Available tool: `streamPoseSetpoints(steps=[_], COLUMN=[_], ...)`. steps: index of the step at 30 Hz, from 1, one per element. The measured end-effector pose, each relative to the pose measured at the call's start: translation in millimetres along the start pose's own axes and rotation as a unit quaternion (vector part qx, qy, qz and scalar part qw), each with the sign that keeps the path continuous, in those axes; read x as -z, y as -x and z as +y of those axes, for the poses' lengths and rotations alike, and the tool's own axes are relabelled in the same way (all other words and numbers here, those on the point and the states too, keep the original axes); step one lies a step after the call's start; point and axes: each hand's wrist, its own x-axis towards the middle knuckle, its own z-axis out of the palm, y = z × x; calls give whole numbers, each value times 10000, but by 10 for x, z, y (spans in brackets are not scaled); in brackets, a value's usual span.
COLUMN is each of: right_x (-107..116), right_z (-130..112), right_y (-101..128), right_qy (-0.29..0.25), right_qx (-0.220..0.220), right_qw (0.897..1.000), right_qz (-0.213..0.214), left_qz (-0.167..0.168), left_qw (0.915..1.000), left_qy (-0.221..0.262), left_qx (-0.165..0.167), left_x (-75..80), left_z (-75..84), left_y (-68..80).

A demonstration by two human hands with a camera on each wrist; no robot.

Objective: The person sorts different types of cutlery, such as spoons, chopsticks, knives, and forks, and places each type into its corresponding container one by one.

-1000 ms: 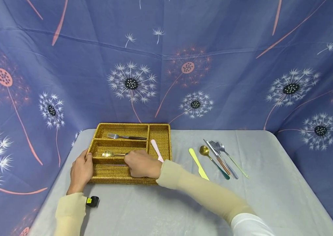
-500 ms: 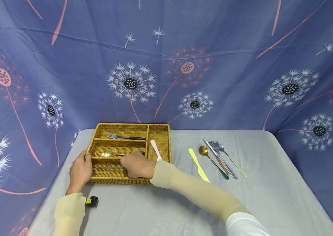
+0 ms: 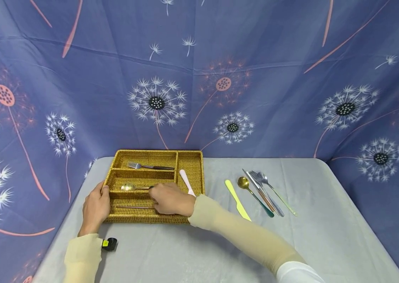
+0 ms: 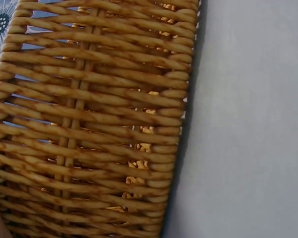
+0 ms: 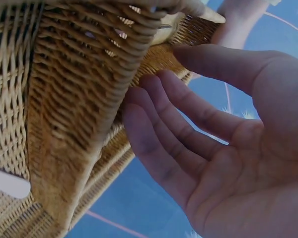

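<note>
Both hands on unlabelled wicker tray

A staged recording booth: dandelion-print cloth backdrop walls in a grey-covered table

The left hand is lying at the near left with its fingers curled over an edge, and the thumb is pointing to the far side. Its arm in a tan sleeve is coming straight up from the near side. The right hand is reaching across from the near right, palm down. In the right wrist view its fingers are lying almost straight and close together, holding nothing. Its long arm is wearing a tan sleeve too.
</note>
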Motion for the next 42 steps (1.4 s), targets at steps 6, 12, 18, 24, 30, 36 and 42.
streamPoseSetpoints(steps=[6, 12, 18, 24, 30, 36, 42], right_x=[135, 230, 186, 83, -4, -56, -107], right_z=[64, 85, 191, 367, 527, 678, 822], right_y=[207, 466, 761, 1085, 1394, 1663, 1903], right_qy=[-173, -177, -439, -1011, -1267, -1276, -1365], right_qx=[-18, -67, -258, -642, -985, -1304, -1672], right_qw=[9995, 9988, 9971, 9899, 9804, 9702, 9616], right_qz=[256, 457, 560, 755, 1139, 1597, 1693], left_qz=[15, 16, 63, 31, 44, 30, 50], left_qw=[10000, 10000, 10000, 10000, 10000, 10000, 10000], left_qy=[-26, -8, 5, 6, 12, 18, 40], left_qx=[-1, -18, -13, 26, 47, 36, 3], left_x=[0, -5, -9, -6, -5, -9, -10], left_z=[-2, -7, -13, -15, -11, -12, 2], left_y=[-5, -6, 8, -11, -5, -7, -8])
